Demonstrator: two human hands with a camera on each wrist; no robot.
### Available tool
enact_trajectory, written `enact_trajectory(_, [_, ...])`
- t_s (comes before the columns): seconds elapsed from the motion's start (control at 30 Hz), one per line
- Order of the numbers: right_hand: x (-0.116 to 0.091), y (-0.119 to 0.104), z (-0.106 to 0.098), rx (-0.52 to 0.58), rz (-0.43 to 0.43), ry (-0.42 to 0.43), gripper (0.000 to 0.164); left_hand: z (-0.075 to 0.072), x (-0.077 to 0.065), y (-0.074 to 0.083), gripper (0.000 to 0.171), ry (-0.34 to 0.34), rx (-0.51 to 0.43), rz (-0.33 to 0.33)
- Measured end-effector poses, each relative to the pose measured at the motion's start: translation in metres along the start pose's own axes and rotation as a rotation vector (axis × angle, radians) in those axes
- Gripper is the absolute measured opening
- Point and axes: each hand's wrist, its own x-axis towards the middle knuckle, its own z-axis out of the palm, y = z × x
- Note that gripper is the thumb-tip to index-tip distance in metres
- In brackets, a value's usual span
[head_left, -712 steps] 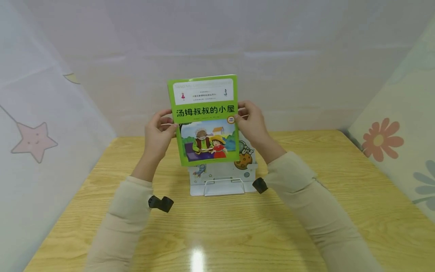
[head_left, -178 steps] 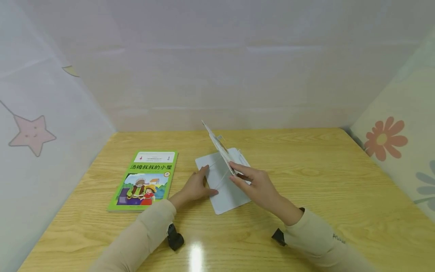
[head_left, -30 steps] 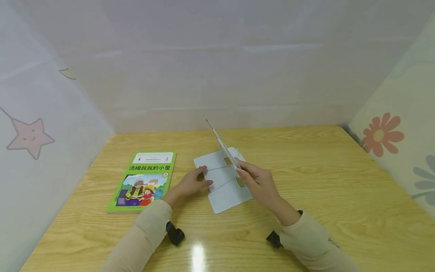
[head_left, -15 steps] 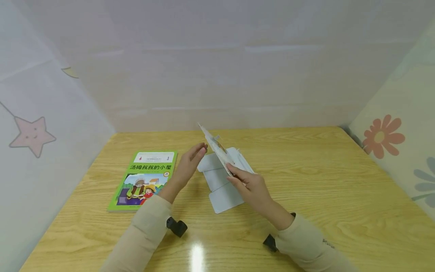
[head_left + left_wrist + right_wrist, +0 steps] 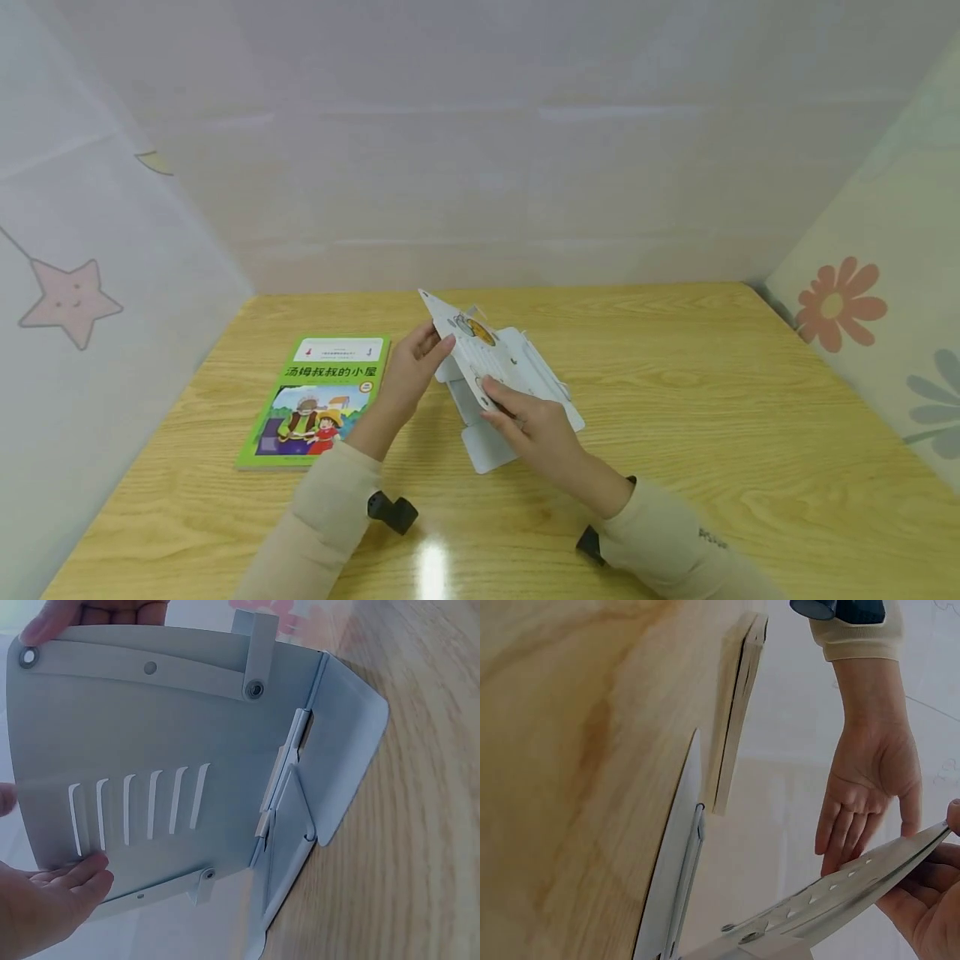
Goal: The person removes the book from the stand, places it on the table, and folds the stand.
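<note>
A white folding book stand [image 5: 480, 350] rests on its base, its panel tilted and printed with cartoon pictures. My left hand [image 5: 408, 371] holds the panel's left edge, thumb over the front and fingers behind. In the left wrist view, the fingers of that left hand [image 5: 56, 904] touch the panel's slotted back [image 5: 150, 727]. With my right hand [image 5: 540, 429] I pinch the panel's near corner. The base [image 5: 491, 450] lies flat below, partly hidden by panel and hand. Its wire prop [image 5: 300, 795] shows near the hinge in the left wrist view.
A green picture-cover book [image 5: 318, 400] lies flat to the left, partly behind my left forearm. The wooden table [image 5: 712, 400] reaches back to a pale cloth wall [image 5: 480, 167]. Wrist cameras [image 5: 393, 511] hang at both cuffs.
My left hand has left the base and moved up to the panel's edge. The panel has tilted down to the left, bringing its printed front into view. My right hand has kept its pinch.
</note>
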Motion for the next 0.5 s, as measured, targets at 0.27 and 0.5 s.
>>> enact_trajectory(0.27, [-0.002, -0.005, 0.008, -0.060, -0.013, -0.038, 0.046, -0.006, -0.009, -0.005, 0.050, 0.012, 0.008, -0.010])
enact_trajectory(0.5, [-0.003, -0.009, 0.014, -0.119, -0.023, -0.088, 0.045, -0.011, -0.015, -0.010, 0.046, 0.008, -0.029, 0.002])
